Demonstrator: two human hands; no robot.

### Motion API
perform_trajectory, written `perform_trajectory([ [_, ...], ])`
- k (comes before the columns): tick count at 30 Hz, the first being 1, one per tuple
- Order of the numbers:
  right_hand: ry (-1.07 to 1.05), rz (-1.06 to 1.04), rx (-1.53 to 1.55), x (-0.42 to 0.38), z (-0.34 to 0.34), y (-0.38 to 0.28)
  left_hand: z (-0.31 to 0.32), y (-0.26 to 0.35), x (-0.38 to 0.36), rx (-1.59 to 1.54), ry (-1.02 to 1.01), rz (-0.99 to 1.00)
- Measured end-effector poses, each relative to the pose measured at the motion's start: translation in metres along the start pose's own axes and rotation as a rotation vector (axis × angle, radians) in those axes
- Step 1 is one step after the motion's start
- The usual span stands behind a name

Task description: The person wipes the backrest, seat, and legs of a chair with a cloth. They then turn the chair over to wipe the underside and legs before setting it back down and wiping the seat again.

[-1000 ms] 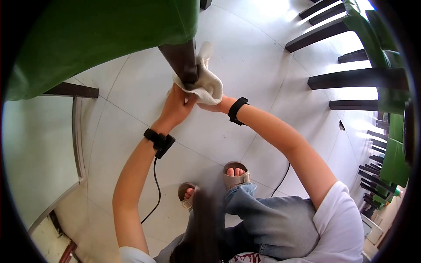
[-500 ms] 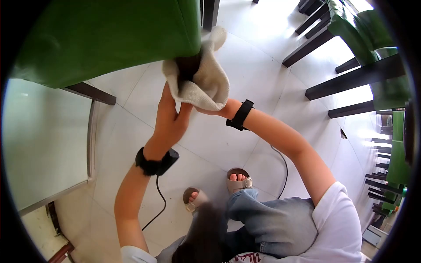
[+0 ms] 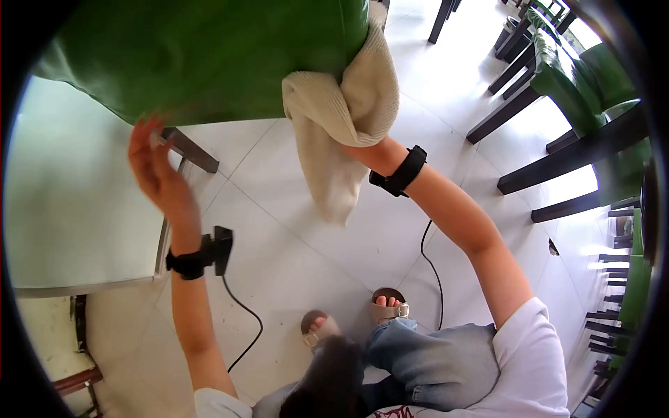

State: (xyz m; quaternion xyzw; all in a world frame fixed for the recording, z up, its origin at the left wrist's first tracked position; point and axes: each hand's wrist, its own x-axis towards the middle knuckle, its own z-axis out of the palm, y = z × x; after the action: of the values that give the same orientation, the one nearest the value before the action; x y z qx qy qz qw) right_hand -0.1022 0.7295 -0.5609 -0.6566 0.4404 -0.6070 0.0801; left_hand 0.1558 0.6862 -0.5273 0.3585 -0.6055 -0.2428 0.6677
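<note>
A beige ribbed cloth [image 3: 317,115] lies bunched against the corner of a green padded chair [image 3: 209,63], one end hanging toward the floor. My right hand [image 3: 376,155] is at the cloth, which wraps over it and hides the fingers. To the left, my left hand [image 3: 162,174] is raised away from the cloth with its fingers stretched out, slightly blurred. Its fingertips overlap the chair's lower edge in this view, close to a dark wooden chair leg [image 3: 191,150]. Black straps with cables sit on both wrists.
A pale glass-like panel [image 3: 83,209] with a metal edge stands at the left. More green chairs [image 3: 571,90] with dark legs line the right side. Beneath me is a light tiled floor [image 3: 279,244], where my sandalled feet rest.
My left hand has let go of the cloth and moved left toward the chair's edge. The cloth has spread out, with one end now hanging down. The chair fills more of the view.
</note>
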Motion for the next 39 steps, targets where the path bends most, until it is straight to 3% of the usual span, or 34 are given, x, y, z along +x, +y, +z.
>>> perform_trajectory([
  [7,-0.049,0.019,0.115,0.001,-0.010,0.016,-0.057,-0.006,0.015,0.131,0.232,-0.085],
  [11,-0.113,-0.022,-0.003,-0.014,-0.033,0.079,-0.077,-0.002,0.015,0.152,0.287,-0.119],
  [13,-0.026,-0.193,-0.283,-0.008,-0.055,0.112,-0.087,0.001,0.008,0.147,0.285,-0.120],
  [15,0.200,-0.273,-0.496,0.007,-0.084,0.110,-0.100,-0.003,0.001,0.153,0.260,-0.123],
  [18,0.372,0.080,-0.599,0.011,-0.174,0.139,-0.117,-0.026,-0.004,0.155,0.175,-0.159],
  [22,0.368,0.102,-0.544,-0.005,-0.205,0.113,-0.099,-0.064,0.029,0.126,0.094,-0.246],
  [27,0.365,0.167,-0.445,-0.039,-0.212,0.091,-0.057,-0.116,0.101,0.104,-0.098,-0.362],
  [30,0.364,0.230,-0.361,-0.069,-0.216,0.071,-0.033,-0.119,0.125,-0.083,-0.024,-0.528],
  [33,0.349,0.303,-0.270,-0.093,-0.210,0.058,-0.030,-0.135,0.126,-0.167,0.012,-0.395],
  [36,0.306,0.359,-0.174,-0.104,-0.195,0.051,-0.016,-0.109,0.118,-0.133,0.131,-0.461],
  [39,0.222,0.416,-0.055,-0.106,-0.168,0.047,-0.017,-0.092,0.104,0.047,0.089,-0.407],
])
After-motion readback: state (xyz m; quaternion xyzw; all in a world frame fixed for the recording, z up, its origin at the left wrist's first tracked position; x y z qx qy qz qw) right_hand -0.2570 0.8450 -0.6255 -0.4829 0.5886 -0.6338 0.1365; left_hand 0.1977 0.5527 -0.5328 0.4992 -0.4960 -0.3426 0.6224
